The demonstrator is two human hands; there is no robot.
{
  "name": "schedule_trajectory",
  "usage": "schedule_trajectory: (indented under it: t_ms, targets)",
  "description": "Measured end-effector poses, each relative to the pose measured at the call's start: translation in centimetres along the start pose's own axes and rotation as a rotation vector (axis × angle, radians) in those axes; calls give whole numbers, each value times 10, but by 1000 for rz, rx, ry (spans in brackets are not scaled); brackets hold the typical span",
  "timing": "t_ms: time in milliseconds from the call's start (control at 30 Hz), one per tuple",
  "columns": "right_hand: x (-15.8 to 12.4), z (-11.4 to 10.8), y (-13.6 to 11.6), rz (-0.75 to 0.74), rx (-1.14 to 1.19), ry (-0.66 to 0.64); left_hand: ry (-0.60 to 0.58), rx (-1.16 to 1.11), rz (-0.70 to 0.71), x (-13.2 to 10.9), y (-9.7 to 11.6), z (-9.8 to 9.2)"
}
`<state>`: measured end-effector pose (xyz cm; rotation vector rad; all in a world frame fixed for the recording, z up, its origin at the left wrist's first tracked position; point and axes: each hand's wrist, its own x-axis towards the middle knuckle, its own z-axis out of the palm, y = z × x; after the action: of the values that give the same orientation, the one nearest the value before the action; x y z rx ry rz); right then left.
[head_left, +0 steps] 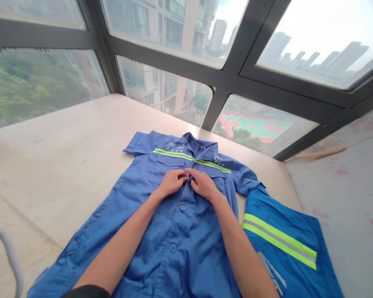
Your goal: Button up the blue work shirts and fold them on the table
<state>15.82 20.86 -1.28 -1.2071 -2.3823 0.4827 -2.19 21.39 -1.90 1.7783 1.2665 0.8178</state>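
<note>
A blue short-sleeved work shirt [136, 198] lies spread on its back, collar toward the window. Yellow-green stripes cross its chest, above two flap pockets. My left hand [173, 181] and my right hand [202, 183] meet at the front placket, just below the chest pockets. Both have their fingers pinched on the placket edge; the button there is mostly hidden by the fingertips. Lower on the placket, one button [182, 207] and another button [173, 248] show on the surface.
Beside the shirt on the right lies a folded blue garment [286, 219] with a reflective stripe. Both rest on a pale stone ledge [49, 174] under dark-framed windows [230, 82]. A white cable [10, 252] curves in at the lower left. A pale flowered wall [345, 198] bounds the right side.
</note>
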Motion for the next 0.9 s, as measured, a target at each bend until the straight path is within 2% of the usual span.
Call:
schedule_trajectory:
  t_ms: [67,133,300,433,900]
  targets:
    - [-2,1,2,-30,-6,18,78,88,24,-5,2,4]
    - [-3,0,4,-63,19,48,99,105,31,-8,4,7]
    - [-6,-4,7,-67,165,160,97,-44,23,-8,0,8]
    - [-8,-3,10,-71,258,171,117,-169,-10,-8,-2,7]
    - [-9,1,9,-131,197,247,92,-152,24,-12,2,4]
